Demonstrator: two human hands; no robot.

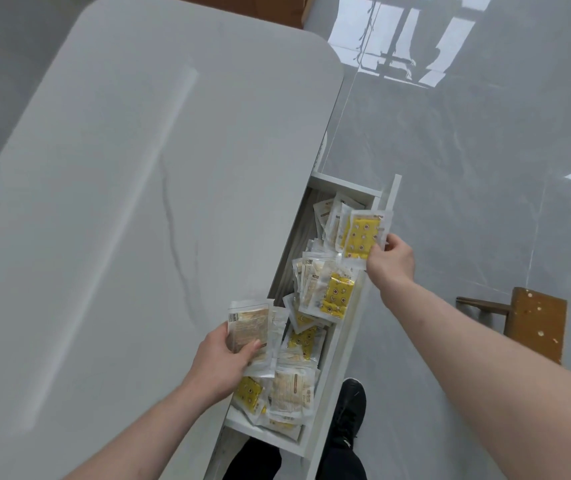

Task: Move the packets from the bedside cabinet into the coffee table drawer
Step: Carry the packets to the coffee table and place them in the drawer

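1. You are looking down at a big pale grey surface (131,188) with round corners. It is smooth, with a thin dark line running across it.
2. The floor (467,161) is shiny grey tile. Bright window light shows on it at the top.
3. A white drawer (341,344) is pulled out from under the right edge of the surface. It runs from near your feet up toward the middle of the view.
4. The drawer holds lots of packets (315,306) in loose piles. Some are yellow with small dots, some are tan, and all have clear edges.
5. Your left hand (220,362) grips a small stack of tan packets (247,327). The thumb lies on top and the fingers curl under. The stack is over the near part of the drawer, at the edge of the surface.
6. Your right hand (389,263) pinches one yellow packet (362,237) by its lower corner. It holds it just above the far part of the drawer, close to the drawer's front panel.
7. A black shoe (348,410) stands on the floor just beside the drawer front.
8. A brown wooden stool (533,323) sits on the floor to the right, well apart from the drawer.
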